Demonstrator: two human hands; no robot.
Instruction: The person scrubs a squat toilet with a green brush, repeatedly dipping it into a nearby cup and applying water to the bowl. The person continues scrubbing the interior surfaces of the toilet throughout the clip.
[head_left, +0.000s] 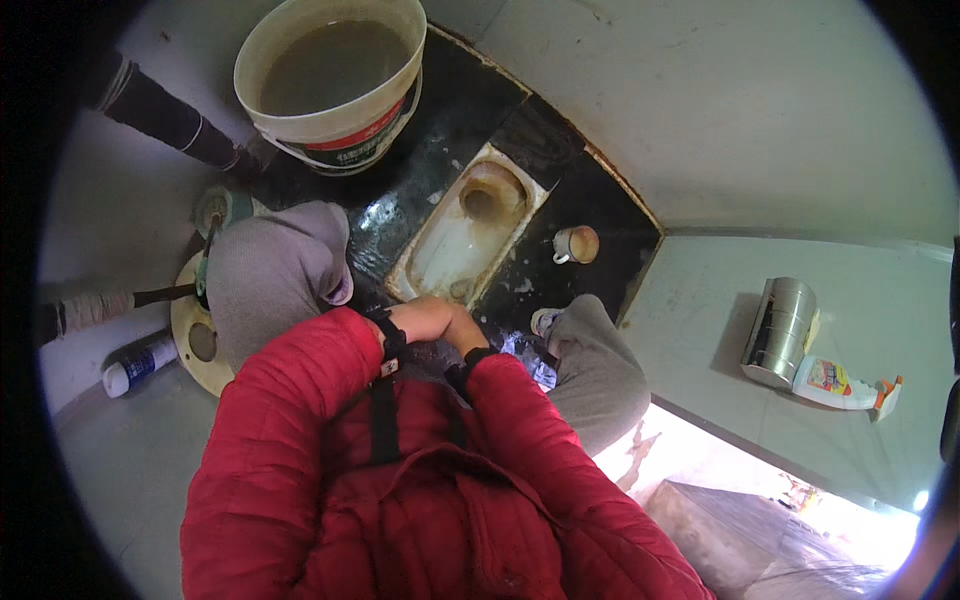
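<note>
Both my forearms reach down and cross in front of the near end of a stained white squat toilet pan (457, 240) set in a black floor. My left hand (420, 316) and my right hand (463, 327) overlap there, and which forearm leads to which hand is hard to tell. The fingers are hidden, so whether they hold anything does not show. A white enamel-like mug (576, 245) with brown stains sits on the floor right of the pan. Beyond and left of it stands a large white bucket (255, 90) holding murky liquid.
Dark-wrapped pipes (169, 116) run along the left wall. A pale round lid-like object (191, 352) and a white-and-blue bottle (139, 365) lie near my knee. On the right wall are a shiny metal cylinder holder (784, 330) and a spray bottle (840, 384). Bright light enters at lower right.
</note>
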